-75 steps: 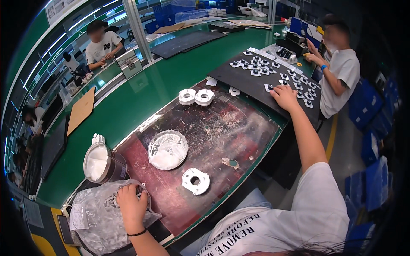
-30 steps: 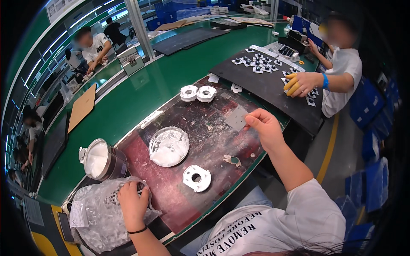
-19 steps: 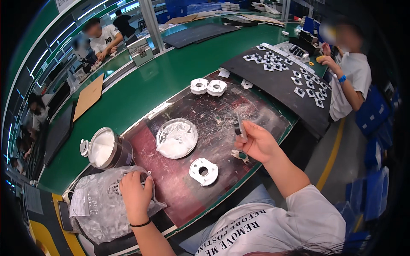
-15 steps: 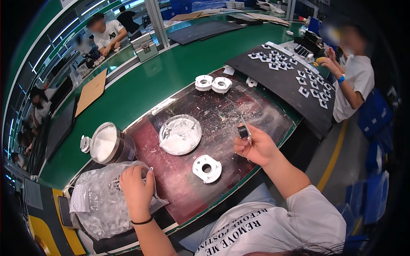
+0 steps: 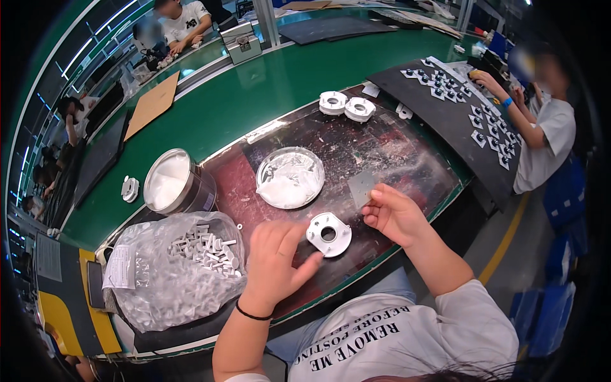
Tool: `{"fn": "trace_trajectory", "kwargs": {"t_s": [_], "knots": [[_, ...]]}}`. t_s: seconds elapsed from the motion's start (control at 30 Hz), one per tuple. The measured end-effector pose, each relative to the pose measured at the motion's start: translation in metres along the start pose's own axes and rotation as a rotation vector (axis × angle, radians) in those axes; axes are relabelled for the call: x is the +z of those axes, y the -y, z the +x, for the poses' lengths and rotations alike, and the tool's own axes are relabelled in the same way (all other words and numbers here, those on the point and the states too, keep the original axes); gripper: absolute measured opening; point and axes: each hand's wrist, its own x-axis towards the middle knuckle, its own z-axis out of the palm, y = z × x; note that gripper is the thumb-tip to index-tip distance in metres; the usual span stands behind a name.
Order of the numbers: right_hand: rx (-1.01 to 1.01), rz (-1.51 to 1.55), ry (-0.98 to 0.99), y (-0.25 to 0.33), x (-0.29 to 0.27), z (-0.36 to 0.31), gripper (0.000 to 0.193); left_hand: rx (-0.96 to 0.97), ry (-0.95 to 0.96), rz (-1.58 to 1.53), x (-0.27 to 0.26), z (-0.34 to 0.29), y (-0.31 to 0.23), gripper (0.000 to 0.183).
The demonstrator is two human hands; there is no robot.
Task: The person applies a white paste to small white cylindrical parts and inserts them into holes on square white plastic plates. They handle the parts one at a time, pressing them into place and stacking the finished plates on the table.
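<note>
Plainly, right fingers (image 5: 389, 197) pinch thin grey plate (image 5: 360, 189) — left fingers (image 5: 272, 239) spread, near white ring (image 5: 341, 238).

Worktop (image 5: 254, 95) before you: at left, a bag (image 5: 172, 312) of pegs (image 5: 210, 251), a tub (image 5: 198, 193) behind it; on the mat (image 5: 407, 149), a dish (image 5: 312, 170), a single housing (image 5: 342, 237) between your left hand (image 5: 273, 261) and right hand (image 5: 394, 213), paired housings (image 5: 352, 113) farther back; at right, a board (image 5: 439, 122) bearing parts (image 5: 479, 137).

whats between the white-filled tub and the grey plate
In the head view, a round dish of white material lies between the tub and the grey plate in the right hand.
</note>
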Motion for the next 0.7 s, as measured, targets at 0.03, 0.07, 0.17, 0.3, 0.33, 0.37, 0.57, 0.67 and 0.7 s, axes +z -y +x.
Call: {"fn": "trace_trajectory", "kwargs": {"t_s": [0.03,0.07,0.17,0.3,0.33,0.37,0.57,0.67,0.7], "knots": [[0.001,0.014,0.004,-0.001,0.0,0.0,0.013,-0.017,0.007,-0.033,0.002,0.0,-0.002,0.064],[0.002,0.026,0.007,-0.002,-0.001,0.0,0.013,-0.033,0.054,-0.019,0.007,-0.003,0.001,0.097],[0.033,-0.013,0.012,-0.009,0.001,-0.001,0.012,-0.071,0.006,-0.039,0.022,-0.002,-0.004,0.099],[0.057,-0.163,-0.026,-0.021,0.009,-0.004,0.012,-0.079,0.034,0.011,0.034,-0.007,0.0,0.114],[0.059,-0.225,-0.04,-0.024,0.01,-0.006,0.013,-0.067,0.019,-0.007,0.037,-0.007,0.002,0.109],[0.066,-0.248,-0.049,-0.027,0.011,-0.007,0.013,-0.07,0.025,-0.001,0.037,-0.007,0.002,0.107],[0.059,-0.431,-0.073,-0.035,0.019,-0.011,0.015,-0.082,-0.029,-0.005,0.04,-0.007,-0.003,0.099],[0.045,-0.51,-0.099,-0.036,0.027,-0.014,0.014,-0.088,-0.043,-0.002,0.04,-0.007,-0.002,0.099],[0.047,-0.526,-0.109,-0.037,0.027,-0.013,0.013,-0.09,-0.048,-0.001,0.041,-0.008,-0.002,0.099]]}}
